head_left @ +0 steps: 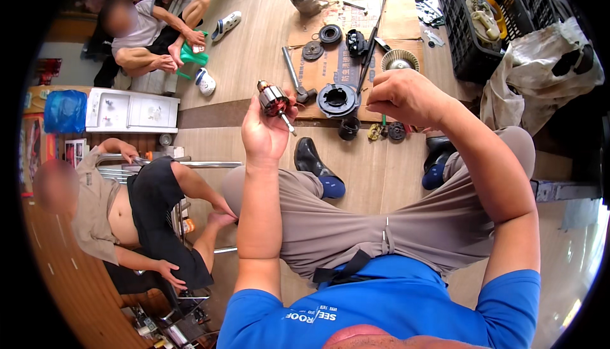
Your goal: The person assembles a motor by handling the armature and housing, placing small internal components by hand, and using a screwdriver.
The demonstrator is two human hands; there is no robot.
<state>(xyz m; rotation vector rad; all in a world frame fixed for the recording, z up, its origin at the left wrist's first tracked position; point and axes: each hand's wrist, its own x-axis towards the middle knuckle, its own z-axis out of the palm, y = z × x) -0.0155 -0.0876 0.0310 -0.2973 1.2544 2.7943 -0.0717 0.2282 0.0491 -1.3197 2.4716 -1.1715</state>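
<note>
On a wooden workshop floor (254,50) strewn with motor parts on flattened cardboard (394,21), a seated person's left hand (267,130) grips a copper-wound motor rotor with steel shaft (274,101) at centre frame, raised as if for inspection. The right hand (400,95) is loosely curled, pinching something too small to identify.

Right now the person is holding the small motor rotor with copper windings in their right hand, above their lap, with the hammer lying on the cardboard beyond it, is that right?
Not quite: the head view shows the motor rotor in the left hand, not the right. The right hand is raised beside it, fingers pinched, with nothing clearly visible in its grip. The rest holds: the rotor is above the lap, and the hammer lies on the cardboard beyond.
</note>
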